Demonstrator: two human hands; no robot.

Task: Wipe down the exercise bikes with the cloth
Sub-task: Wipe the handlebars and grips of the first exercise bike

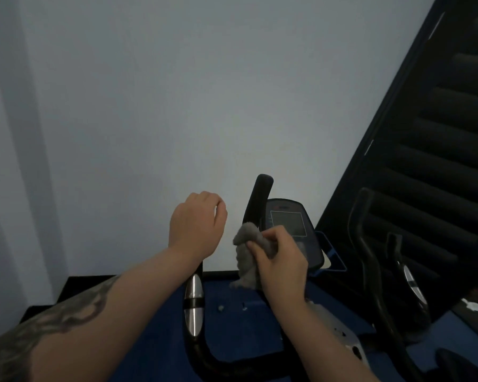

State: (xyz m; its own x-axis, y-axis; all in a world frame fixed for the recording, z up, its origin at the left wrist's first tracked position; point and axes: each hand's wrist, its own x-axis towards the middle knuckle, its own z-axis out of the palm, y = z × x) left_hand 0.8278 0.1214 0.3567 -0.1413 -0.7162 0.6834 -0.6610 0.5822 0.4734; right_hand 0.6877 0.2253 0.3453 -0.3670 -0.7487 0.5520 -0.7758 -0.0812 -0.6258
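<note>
The crumpled grey terry cloth (247, 255) is pinched in the right hand (280, 267), bunched between thumb and curled fingers and pressed against the right-side upright black foam handlebar (260, 199) of the near black exercise bike (202, 362). Just beyond that hand sits the bike's dark oval console with its grey screen (290, 224). The left hand (195, 224) is curled over the top of the left-side handlebar, whose shiny silver pulse-sensor plates (193, 304) show below its wrist; whether it truly grips the bar or only rests on it I cannot tell, since the hand hides the bar's top.

I judge the work to be in its early or middle part: the cloth is on one handlebar of this bike, and nothing shows whether the console, the other bar or the frame have been wiped. A second dark exercise bike (392, 271) stands well to the right of the right hand, with its own curved bars and a silver sensor plate, and it appears untouched, so it probably remains to be done.

Counted: two hands, one cloth, two bikes in view, one console visible, two upright handlebars on the near bike. Small pale specks (220, 307) lie on the blue floor mat (166, 326) below the hands, three or so; what they are is unclear.
</note>
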